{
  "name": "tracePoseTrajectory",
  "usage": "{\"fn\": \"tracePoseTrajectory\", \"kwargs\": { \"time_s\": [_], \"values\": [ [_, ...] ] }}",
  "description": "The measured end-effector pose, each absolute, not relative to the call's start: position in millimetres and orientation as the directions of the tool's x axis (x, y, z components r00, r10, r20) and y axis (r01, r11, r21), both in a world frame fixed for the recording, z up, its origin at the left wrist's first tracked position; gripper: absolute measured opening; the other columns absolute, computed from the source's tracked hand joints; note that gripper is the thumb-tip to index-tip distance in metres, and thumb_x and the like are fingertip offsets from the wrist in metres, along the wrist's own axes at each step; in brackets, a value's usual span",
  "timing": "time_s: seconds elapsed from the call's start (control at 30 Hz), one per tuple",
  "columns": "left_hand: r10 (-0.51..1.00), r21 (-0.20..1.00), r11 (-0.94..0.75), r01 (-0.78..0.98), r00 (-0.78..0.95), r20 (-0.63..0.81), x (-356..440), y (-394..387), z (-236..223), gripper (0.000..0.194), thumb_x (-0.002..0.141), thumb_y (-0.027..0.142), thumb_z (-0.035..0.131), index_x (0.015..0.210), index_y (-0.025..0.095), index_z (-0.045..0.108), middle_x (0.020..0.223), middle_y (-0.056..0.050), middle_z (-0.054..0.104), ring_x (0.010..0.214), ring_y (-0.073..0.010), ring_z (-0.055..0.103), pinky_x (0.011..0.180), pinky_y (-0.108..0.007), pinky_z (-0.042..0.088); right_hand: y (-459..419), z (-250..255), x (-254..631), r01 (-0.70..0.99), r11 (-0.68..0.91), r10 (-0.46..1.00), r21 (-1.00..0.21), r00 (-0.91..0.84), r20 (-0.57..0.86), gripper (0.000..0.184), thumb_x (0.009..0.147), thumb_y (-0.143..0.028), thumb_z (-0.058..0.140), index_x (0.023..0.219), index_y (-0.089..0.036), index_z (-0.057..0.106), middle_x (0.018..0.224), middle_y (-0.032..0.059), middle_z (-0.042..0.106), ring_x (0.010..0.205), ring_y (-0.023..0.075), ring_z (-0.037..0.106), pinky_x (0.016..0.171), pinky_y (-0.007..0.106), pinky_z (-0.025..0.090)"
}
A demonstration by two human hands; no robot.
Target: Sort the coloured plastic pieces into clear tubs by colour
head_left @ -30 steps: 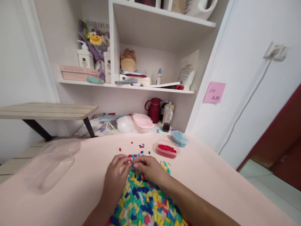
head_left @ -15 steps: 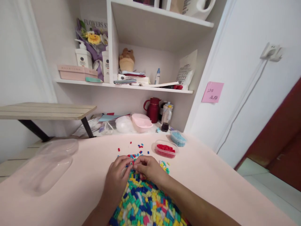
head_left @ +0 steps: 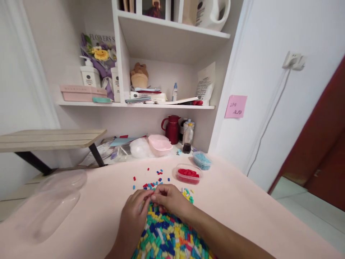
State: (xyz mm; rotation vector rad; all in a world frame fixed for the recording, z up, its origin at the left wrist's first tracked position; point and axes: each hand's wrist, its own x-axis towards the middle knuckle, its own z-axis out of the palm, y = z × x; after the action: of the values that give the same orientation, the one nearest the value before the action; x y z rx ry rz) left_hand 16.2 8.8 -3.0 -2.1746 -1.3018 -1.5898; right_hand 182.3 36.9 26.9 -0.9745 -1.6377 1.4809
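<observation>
A heap of small coloured bricks (head_left: 169,239) in blue, green, yellow and red lies on the pink table (head_left: 242,212) right in front of me. My left hand (head_left: 134,212) and my right hand (head_left: 168,199) meet at the far edge of the heap, fingertips pinched together over the pieces. What the fingers hold is too small to make out. A few loose red and blue bricks (head_left: 156,178) lie scattered just beyond my hands.
A clear tub of red bricks (head_left: 188,173) and one of light blue bricks (head_left: 202,160) stand to the right beyond the heap. Clear plastic lids (head_left: 54,201) lie at the left. A pink bowl (head_left: 160,144), a red jug (head_left: 171,128) and bottles stand under the shelves.
The camera has tilted up and turned right a little, so everything sits lower and further left in view. Both hands stay pinched together at the heap's far edge.
</observation>
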Motion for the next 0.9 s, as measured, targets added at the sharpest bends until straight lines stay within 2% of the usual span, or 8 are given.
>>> {"fn": "tracePoseTrajectory", "kwargs": {
  "time_s": [0.13,0.2,0.33,0.43,0.53,0.6,0.67,0.9],
  "values": [
    [0.605,0.429,-0.603,0.673,0.035,0.796,19,7,-1,0.018,0.088,0.026,0.057,0.095,0.026,0.073,0.089,-0.002,0.077,0.081,-0.0171,0.073,0.075,-0.027,0.059,35,32,184,0.080,0.024,0.882,-0.996,-0.470,-0.016,0.025,0.077,-0.038,0.069,0.068,-0.017,0.058,0.061,-0.0045,0.057,0.045,0.0072,0.050,0.046,0.019,0.037],
    [0.663,0.515,-0.555,0.653,-0.028,0.749,20,6,0,0.020,0.088,0.029,0.056,0.095,0.025,0.074,0.091,-0.003,0.077,0.084,-0.0184,0.073,0.077,-0.029,0.059,35,36,186,0.101,0.043,0.885,-0.994,-0.465,-0.009,0.022,0.077,-0.034,0.069,0.066,-0.018,0.058,0.059,-0.0049,0.057,0.045,0.0078,0.050,0.047,0.020,0.038],
    [0.780,0.762,-0.347,0.547,-0.282,0.558,17,0,6,0.029,0.088,0.037,0.052,0.106,0.022,0.070,0.094,-0.006,0.077,0.079,-0.0196,0.073,0.071,-0.030,0.058,44,49,199,0.145,0.176,0.887,-0.974,-0.452,0.093,0.021,0.077,-0.032,0.066,0.064,-0.018,0.058,0.059,-0.0040,0.058,0.049,0.0096,0.053,0.050,0.021,0.041],
    [0.784,0.863,-0.214,0.457,-0.447,0.431,15,-3,10,0.032,0.087,0.040,0.051,0.105,0.021,0.068,0.091,-0.005,0.075,0.076,-0.0195,0.073,0.071,-0.030,0.057,55,66,220,0.228,0.272,0.915,-0.935,-0.363,0.178,0.020,0.079,-0.032,0.063,0.065,-0.018,0.058,0.060,-0.0031,0.059,0.051,0.0103,0.054,0.051,0.021,0.041],
    [0.767,0.911,-0.146,0.387,-0.538,0.351,14,-3,12,0.030,0.085,0.039,0.051,0.103,0.022,0.067,0.092,-0.004,0.074,0.080,-0.0194,0.072,0.074,-0.029,0.055,67,83,247,0.405,0.341,0.935,-0.848,-0.239,0.262,0.023,0.083,-0.032,0.058,0.065,-0.019,0.055,0.058,-0.0037,0.056,0.052,0.0102,0.051,0.052,0.021,0.038],
    [0.768,0.926,-0.131,0.354,-0.555,0.321,14,-2,12,0.029,0.084,0.038,0.051,0.103,0.022,0.067,0.092,-0.004,0.073,0.080,-0.0191,0.072,0.073,-0.029,0.055,74,89,265,0.634,0.339,0.933,-0.695,-0.129,0.337,0.024,0.084,-0.030,0.057,0.063,-0.019,0.054,0.058,-0.0034,0.056,0.055,0.0103,0.050,0.054,0.021,0.035],
    [0.773,0.928,-0.131,0.348,-0.550,0.315,14,-1,12,0.029,0.084,0.037,0.051,0.103,0.022,0.067,0.091,-0.003,0.073,0.079,-0.0191,0.071,0.073,-0.029,0.054,79,90,278,0.794,0.259,0.919,-0.550,-0.027,0.393,0.023,0.084,-0.027,0.057,0.063,-0.019,0.054,0.061,-0.0020,0.057,0.059,0.0113,0.050,0.055,0.023,0.031],
    [0.780,0.930,-0.120,0.348,-0.547,0.305,14,-1,12,0.028,0.083,0.037,0.052,0.101,0.022,0.067,0.090,-0.003,0.072,0.078,-0.0190,0.071,0.069,-0.028,0.053,85,76,288,0.886,0.099,0.906,-0.452,0.108,0.410,0.032,0.084,-0.035,0.060,0.058,-0.020,0.052,0.061,0.0012,0.057,0.061,0.0148,0.048,0.054,0.027,0.022]
  ]
}}
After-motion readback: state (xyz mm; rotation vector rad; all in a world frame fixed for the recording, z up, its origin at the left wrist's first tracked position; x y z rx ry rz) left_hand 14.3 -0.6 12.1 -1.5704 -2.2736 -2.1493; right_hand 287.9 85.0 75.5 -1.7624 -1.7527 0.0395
